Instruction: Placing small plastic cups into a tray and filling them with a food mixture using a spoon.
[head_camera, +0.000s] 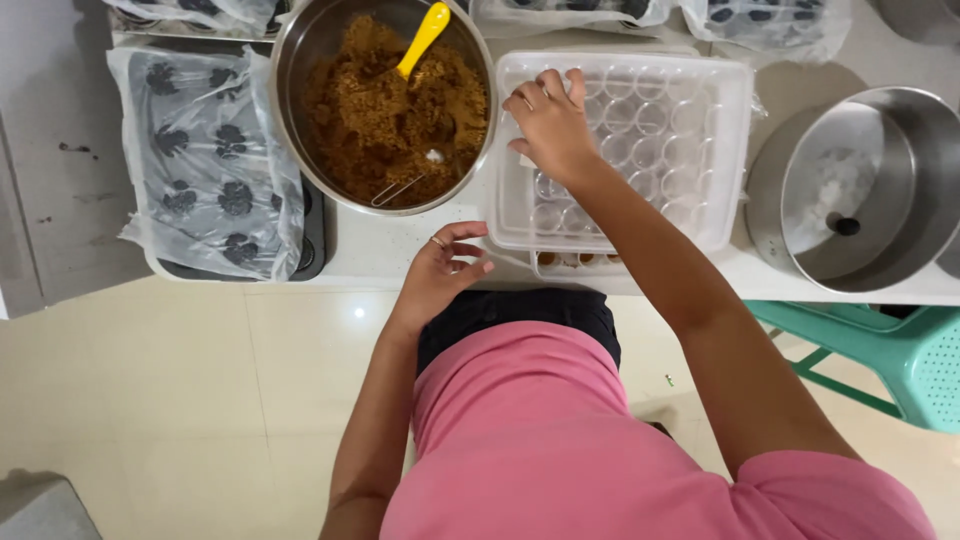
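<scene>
My right hand (550, 125) rests on the left part of a clear plastic tray with round cups (690, 110), fingers curled on its surface; I cannot tell whether it grips anything small. My left hand (445, 268) hovers at the table's front edge, fingers loosely apart, a ring on one finger, holding nothing. Just left of the tray stands a steel bowl (290, 60) filled with brown crumbly mixture (380, 120), with a yellow-handled utensil (425, 35) stuck in it and a wire whisk (400, 188) lying at its front.
A dark baking tray wrapped in clear plastic (205, 160) lies at the left. An empty steel pot (870, 180) sits at the right. More wrapped trays (770, 20) line the back. A green plastic stool (900, 360) stands below the table's right end.
</scene>
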